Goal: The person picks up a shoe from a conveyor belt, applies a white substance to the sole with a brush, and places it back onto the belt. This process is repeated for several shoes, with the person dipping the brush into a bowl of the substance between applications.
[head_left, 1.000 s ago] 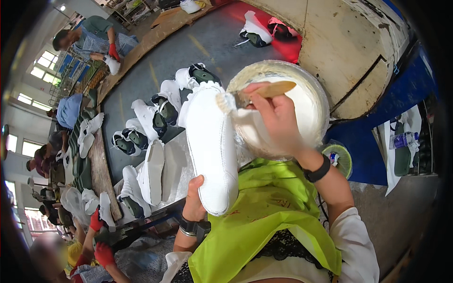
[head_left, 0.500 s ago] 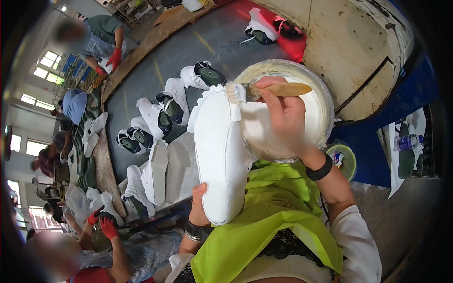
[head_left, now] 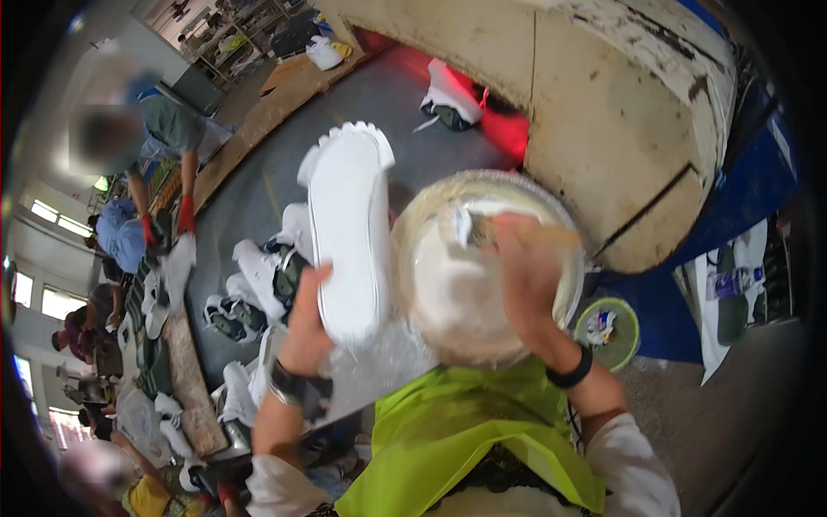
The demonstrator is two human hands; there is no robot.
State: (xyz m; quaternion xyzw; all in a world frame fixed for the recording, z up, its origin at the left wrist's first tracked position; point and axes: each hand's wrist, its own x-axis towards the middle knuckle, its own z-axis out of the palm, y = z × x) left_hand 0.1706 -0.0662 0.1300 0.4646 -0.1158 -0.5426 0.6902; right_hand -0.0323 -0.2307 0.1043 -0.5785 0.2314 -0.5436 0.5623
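My left hand is closed around the heel end of a white shoe, its pale sole facing up and its toe pointing away from me. Scalloped white edging rises around the toe. In my right hand is a brush with a wooden handle, somewhat blurred. Its bristles carry white paste and are over the wide round tub, which holds smooth white paste. The shoe and the brush are apart, with the shoe left of the tub.
Several white and dark green shoes stand on the dark conveyor belt to the left. One more lies by the red-lit opening of a cream machine. A green bin is at the right. Co-workers are at the belt's far side.
The brush has left the shoe's toe edge and moved down over the tub. The shoe has shifted left and away from me. A co-worker's red-gloved hands at upper left have moved lower.
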